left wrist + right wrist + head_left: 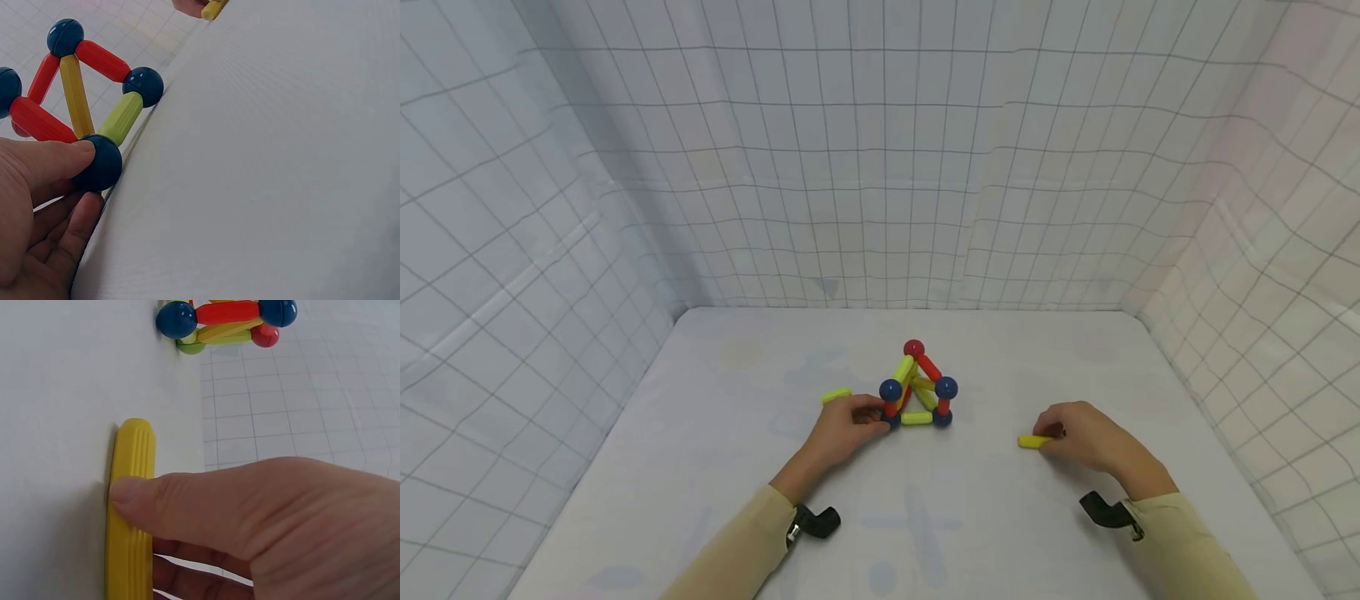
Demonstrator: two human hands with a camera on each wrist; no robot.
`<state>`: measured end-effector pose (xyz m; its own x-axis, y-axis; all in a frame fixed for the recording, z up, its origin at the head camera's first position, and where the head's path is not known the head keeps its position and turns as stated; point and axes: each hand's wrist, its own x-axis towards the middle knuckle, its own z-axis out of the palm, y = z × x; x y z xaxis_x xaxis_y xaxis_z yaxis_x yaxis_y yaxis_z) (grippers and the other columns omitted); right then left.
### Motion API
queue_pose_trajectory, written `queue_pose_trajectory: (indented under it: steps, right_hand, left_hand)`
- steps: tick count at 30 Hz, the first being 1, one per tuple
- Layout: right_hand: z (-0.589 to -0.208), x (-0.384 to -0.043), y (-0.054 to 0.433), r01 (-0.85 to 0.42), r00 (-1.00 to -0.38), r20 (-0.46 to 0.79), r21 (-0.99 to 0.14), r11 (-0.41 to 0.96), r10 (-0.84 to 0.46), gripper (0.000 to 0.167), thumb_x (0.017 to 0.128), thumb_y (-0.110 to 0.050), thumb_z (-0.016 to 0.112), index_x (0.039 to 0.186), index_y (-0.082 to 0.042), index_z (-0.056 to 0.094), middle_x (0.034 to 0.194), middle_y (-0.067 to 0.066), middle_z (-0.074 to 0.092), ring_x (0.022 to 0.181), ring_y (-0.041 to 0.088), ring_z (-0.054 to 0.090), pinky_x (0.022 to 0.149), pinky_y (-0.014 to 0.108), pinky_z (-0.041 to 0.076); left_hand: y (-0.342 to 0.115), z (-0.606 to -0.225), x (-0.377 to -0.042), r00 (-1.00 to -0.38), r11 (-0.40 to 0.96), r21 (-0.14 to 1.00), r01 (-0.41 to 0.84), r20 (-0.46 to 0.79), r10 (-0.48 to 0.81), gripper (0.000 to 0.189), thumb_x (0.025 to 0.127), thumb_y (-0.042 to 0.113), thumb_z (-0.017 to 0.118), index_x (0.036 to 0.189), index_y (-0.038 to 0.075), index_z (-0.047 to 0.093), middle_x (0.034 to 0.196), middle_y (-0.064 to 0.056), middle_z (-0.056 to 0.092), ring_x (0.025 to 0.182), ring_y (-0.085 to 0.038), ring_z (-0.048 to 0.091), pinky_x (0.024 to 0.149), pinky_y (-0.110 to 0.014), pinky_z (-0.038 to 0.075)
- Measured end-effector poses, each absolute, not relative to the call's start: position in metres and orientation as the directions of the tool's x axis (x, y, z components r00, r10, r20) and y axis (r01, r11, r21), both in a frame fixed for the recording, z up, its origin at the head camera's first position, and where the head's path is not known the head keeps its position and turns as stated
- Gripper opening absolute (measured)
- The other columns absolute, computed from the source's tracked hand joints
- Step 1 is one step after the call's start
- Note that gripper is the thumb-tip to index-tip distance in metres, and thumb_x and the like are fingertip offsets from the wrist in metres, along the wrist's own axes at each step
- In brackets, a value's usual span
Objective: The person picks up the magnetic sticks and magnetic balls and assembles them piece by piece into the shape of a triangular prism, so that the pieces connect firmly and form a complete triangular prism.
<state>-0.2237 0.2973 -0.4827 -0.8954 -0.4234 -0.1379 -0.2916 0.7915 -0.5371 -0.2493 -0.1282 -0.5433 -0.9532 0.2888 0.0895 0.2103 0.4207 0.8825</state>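
Observation:
A frame of magnetic rods and balls stands mid-table in the head view, with a red ball (913, 349) on top and blue balls at its front corners. My left hand (842, 432) grips the lower left blue ball (109, 165), thumb on its upper side and fingers beneath. Red, yellow and yellow-green rods join at that ball. To the right, apart from the frame, my right hand (1093, 437) pinches a yellow rod (130, 550). The thumb lies across the rod's ridged side in the right wrist view; its near end runs out of that picture.
A loose yellow-green rod (837, 395) lies on the white table (737, 367) just beyond my left hand. Grid-patterned sheets (865, 150) hang behind the table and at both sides. Each sleeved wrist carries a black camera mount (820, 522).

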Motion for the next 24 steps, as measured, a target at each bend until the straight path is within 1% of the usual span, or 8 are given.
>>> queue_pose_trajectory:
  steps: [7, 13, 16, 21, 24]
  right_hand:
    - [-0.481, -0.224, 0.295, -0.312, -0.889, -0.140, -0.512, 0.800, -0.437, 0.019, 0.088, -0.005, 0.087, 0.101, -0.016, 0.079, 0.099, -0.009, 0.070, 0.091, 0.013, 0.061, 0.083, 0.040, 0.056]
    - [-0.483, -0.224, 0.294, -0.318, -0.892, -0.132, -0.495, 0.809, -0.432, 0.019, 0.089, -0.007, 0.088, 0.104, -0.014, 0.079, 0.101, -0.009, 0.070, 0.091, 0.013, 0.061, 0.082, 0.040, 0.055]
    - [-0.484, -0.225, 0.293, -0.336, -0.891, -0.106, -0.498, 0.799, -0.441, 0.019, 0.090, -0.008, 0.087, 0.107, -0.013, 0.080, 0.103, -0.008, 0.071, 0.091, 0.012, 0.062, 0.082, 0.039, 0.056]
    - [-0.480, -0.232, 0.290, -0.342, -0.896, -0.066, -0.530, 0.776, -0.440, 0.019, 0.093, -0.010, 0.084, 0.110, -0.015, 0.082, 0.103, -0.009, 0.073, 0.092, 0.012, 0.064, 0.082, 0.038, 0.057]
    - [-0.475, -0.237, 0.287, -0.370, -0.898, 0.000, -0.543, 0.754, -0.441, 0.018, 0.094, -0.012, 0.083, 0.111, -0.017, 0.082, 0.102, -0.012, 0.072, 0.092, 0.012, 0.064, 0.083, 0.042, 0.058]
  left_hand:
    - [-0.128, -0.541, -0.249, -0.957, 0.441, 0.877, 0.191, 0.067, 0.281, 0.034, 0.093, 0.011, 0.087, 0.125, 0.003, 0.078, 0.103, -0.001, 0.076, 0.091, -0.015, 0.071, 0.084, -0.032, 0.061]
    - [-0.127, -0.539, -0.248, -0.958, 0.446, 0.875, 0.187, 0.062, 0.281, 0.034, 0.093, 0.011, 0.087, 0.124, 0.004, 0.078, 0.103, -0.001, 0.075, 0.091, -0.014, 0.071, 0.084, -0.033, 0.061]
    - [-0.127, -0.540, -0.248, -0.959, 0.442, 0.879, 0.180, 0.058, 0.277, 0.034, 0.093, 0.012, 0.087, 0.125, 0.004, 0.078, 0.103, 0.000, 0.075, 0.092, -0.014, 0.070, 0.085, -0.033, 0.060]
    - [-0.128, -0.541, -0.248, -0.959, 0.438, 0.879, 0.188, 0.068, 0.276, 0.034, 0.093, 0.012, 0.087, 0.124, 0.004, 0.079, 0.103, 0.000, 0.075, 0.091, -0.014, 0.070, 0.085, -0.032, 0.060]
    - [-0.128, -0.541, -0.248, -0.958, 0.432, 0.881, 0.194, 0.075, 0.277, 0.033, 0.092, 0.012, 0.087, 0.123, 0.003, 0.079, 0.103, -0.001, 0.075, 0.091, -0.014, 0.071, 0.084, -0.030, 0.060]
